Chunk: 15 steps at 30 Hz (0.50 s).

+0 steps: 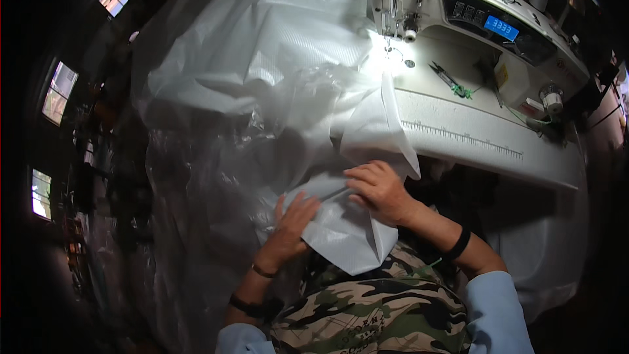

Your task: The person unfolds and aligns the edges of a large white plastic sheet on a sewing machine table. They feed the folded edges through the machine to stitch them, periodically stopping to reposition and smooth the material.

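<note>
Both hands flat, fingers spread: left hand (291,226), right hand (377,190) press white fabric (341,226), lower centre. Nothing pinched. Looks light, limp, slippery; best held at folded edge.

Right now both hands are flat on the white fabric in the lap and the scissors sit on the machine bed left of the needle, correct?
Not quite. The scissors lie right of the needle, on the sewing machine bed. The rest holds: the head view shows the left hand and right hand pressed on the white fabric.
</note>
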Each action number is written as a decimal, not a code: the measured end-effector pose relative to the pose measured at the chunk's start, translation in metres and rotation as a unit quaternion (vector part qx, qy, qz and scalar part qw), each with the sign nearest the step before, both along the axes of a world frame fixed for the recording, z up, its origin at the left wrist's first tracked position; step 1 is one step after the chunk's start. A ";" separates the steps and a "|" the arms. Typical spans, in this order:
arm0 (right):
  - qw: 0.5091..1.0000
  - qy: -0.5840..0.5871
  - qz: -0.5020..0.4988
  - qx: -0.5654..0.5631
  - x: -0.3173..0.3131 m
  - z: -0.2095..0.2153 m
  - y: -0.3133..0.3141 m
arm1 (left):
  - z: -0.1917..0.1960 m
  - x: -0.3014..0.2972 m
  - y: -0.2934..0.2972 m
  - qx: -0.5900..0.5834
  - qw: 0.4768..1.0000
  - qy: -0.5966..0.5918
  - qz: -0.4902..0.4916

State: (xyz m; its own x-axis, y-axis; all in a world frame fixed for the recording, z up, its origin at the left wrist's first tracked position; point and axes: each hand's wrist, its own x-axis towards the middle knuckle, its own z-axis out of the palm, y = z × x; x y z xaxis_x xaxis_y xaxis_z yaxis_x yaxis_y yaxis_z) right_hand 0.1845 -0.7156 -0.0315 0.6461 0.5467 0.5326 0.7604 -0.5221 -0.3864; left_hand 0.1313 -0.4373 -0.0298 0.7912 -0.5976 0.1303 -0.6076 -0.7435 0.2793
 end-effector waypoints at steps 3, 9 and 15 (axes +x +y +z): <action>0.996 0.001 -0.087 0.017 -0.023 0.002 -0.016 | -0.023 -0.012 -0.003 0.005 1.000 -0.007 -0.023; 0.910 0.230 -0.287 0.192 -0.034 -0.033 -0.023 | -0.035 -0.037 0.045 -0.009 0.989 0.125 -0.076; 0.971 0.211 0.065 -0.087 -0.042 -0.023 0.007 | -0.031 -0.100 0.132 0.042 0.984 0.152 0.080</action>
